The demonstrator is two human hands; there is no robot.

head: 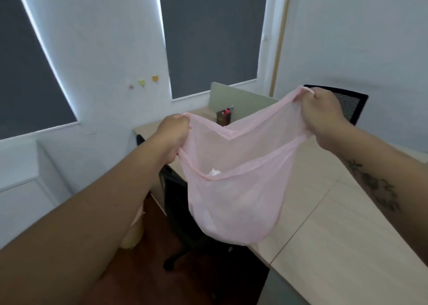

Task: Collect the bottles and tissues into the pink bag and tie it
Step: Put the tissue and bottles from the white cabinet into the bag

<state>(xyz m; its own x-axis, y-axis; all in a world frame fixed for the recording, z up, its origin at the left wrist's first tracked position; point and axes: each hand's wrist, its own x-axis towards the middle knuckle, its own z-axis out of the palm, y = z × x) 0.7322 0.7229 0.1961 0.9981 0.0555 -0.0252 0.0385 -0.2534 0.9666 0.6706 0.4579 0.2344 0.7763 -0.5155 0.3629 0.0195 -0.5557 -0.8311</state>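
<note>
- While the pink bag [231, 195] hangs in the air above the near edge of the surface [335, 223], its mouth is stretched wide between the two hands.
- Left of the bag, the left hand [172, 140] is clenched on one rim corner; right of it and higher, the right hand [324, 117] pinches the other.
- Pale contents, likely tissues, sag in the bag's bottom.
- Tying, I judge, calls for drawing both corners together over the bag's middle.

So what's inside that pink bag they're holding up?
Through the thin pink bag a crumpled white tissue shows near the top, with pale blurred shapes lower down. Whether those are bottles cannot be told; the plastic hides their outlines.
</note>
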